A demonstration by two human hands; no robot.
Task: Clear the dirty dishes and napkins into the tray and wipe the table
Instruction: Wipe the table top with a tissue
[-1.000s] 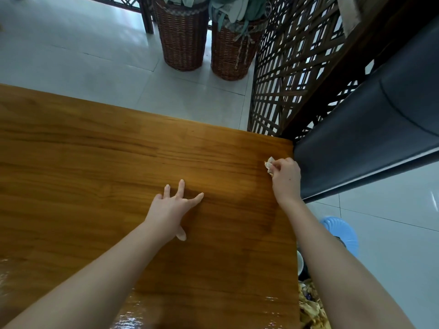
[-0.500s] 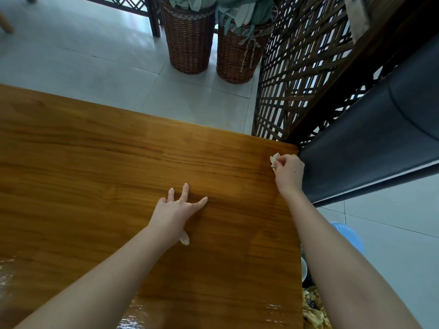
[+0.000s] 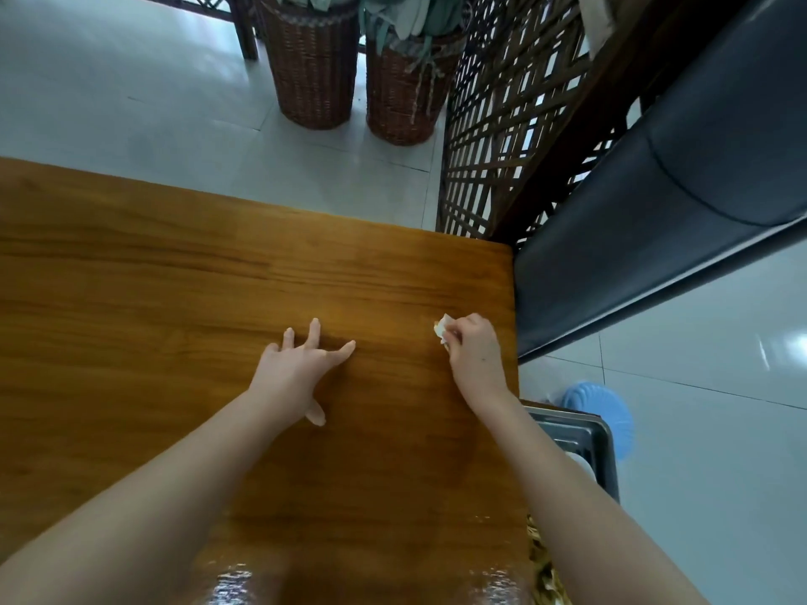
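Note:
My right hand (image 3: 475, 355) grips a small crumpled white napkin (image 3: 442, 333) and presses it on the wooden table (image 3: 174, 299) near its right edge. My left hand (image 3: 301, 369) lies flat on the table's middle with fingers spread. A grey metal tray (image 3: 585, 434) sits low beside the table's right edge, partly hidden behind my right forearm. Food scraps (image 3: 543, 569) show below it at the frame's bottom.
A dark padded bench (image 3: 655, 238) runs along the table's right side. A wooden lattice screen (image 3: 502, 124) and two wicker baskets (image 3: 349, 67) stand beyond the far edge. A blue plastic stool (image 3: 607, 408) is on the tiled floor at right.
My right hand with the napkin has drawn back from the table's far right corner toward me and slightly left. The left hand stays planted. The tray has come into view.

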